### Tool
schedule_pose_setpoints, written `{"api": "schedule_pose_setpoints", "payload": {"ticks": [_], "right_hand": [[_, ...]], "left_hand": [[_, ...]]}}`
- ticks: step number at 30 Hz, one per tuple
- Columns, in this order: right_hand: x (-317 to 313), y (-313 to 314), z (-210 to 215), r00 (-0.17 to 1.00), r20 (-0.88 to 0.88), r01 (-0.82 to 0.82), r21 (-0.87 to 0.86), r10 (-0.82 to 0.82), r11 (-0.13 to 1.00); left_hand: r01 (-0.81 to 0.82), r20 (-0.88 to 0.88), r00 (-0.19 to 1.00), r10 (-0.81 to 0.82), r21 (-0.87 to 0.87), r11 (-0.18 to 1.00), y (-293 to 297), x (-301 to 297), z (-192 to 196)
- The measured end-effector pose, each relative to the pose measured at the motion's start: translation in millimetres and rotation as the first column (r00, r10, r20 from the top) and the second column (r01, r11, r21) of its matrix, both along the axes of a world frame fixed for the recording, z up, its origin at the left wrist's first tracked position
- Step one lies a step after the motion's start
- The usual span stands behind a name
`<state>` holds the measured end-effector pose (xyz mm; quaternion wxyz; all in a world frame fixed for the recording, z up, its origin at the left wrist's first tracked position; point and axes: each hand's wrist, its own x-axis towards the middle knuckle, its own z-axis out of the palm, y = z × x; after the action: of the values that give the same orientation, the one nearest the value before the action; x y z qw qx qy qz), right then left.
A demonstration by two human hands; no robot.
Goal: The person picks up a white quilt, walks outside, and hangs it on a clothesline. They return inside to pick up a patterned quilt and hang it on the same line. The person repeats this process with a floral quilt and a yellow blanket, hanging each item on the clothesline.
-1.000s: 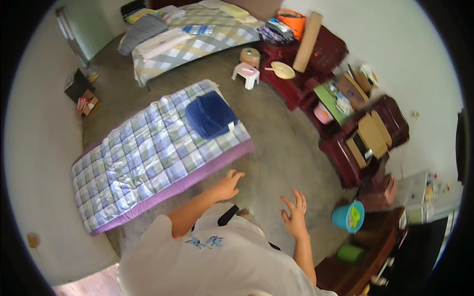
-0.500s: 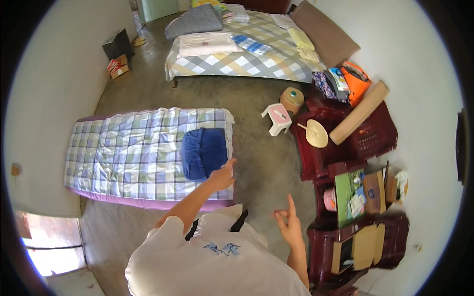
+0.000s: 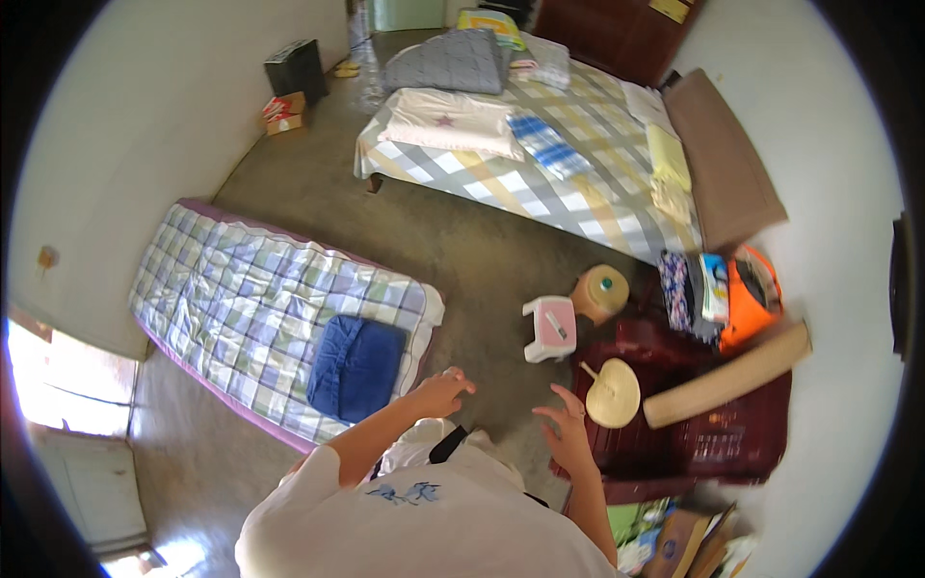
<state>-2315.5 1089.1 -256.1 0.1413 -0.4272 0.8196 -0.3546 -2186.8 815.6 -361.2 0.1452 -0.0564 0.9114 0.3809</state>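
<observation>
Hands are held out empty in front of the body: the left hand (image 3: pixel 441 391) is loosely curled with nothing in it, just beyond the near corner of the thin checked floor mattress with a purple border (image 3: pixel 241 308), and the right hand (image 3: pixel 567 424) is spread open, fingers apart, gripping nothing. The folded dark blue cloth (image 3: pixel 356 366) lies flat on the mattress at its near end, close to the corner by the left hand, but is not touched.

The right hand is placed near the dark red plastic chair (image 3: pixel 694 424), on which a round pale woven fan (image 3: pixel 614 393) and a long rolled tan mat (image 3: pixel 727 376) rest. The roll lies across the chair and juts past its edge, so a careless sweep of that arm is judged likely to knock it or the fan to the bare concrete floor (image 3: pixel 482 250). A small pink plastic stool (image 3: pixel 550 328) and a round tan container with a green-spotted lid (image 3: pixel 600 292) stand on the floor just beside the chair, in the narrow gap between mattress and chair; a step taken there without a look down could catch the stool. The raised mattress edge is another trip hazard. Well apart, the large bed with a checked sheet (image 3: pixel 540 173) is out of reach.
</observation>
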Motion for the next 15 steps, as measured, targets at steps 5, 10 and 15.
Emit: {"api": "schedule_pose_setpoints", "payload": {"ticks": [5,10,15], "right_hand": [[-159.0,-99.2,-5.0,0.943,-0.133,-0.307,-0.003,0.304,0.952],[-274.4,-228.0,-21.5,0.870,0.295,-0.415,0.004,0.396,0.910],[-374.7,-359.8,-2.7,0.773,0.486,-0.435,-0.062,0.408,0.898]], "left_hand": [[-0.139,-0.076,0.989,0.129,-0.152,0.978,-68.3,-63.0,3.2],[-0.674,0.163,0.729,0.665,0.004,0.739,-168.4,-118.0,-47.1],[-0.825,-0.075,0.560,0.825,0.037,0.563,-289.6,-213.5,-38.9]]}}
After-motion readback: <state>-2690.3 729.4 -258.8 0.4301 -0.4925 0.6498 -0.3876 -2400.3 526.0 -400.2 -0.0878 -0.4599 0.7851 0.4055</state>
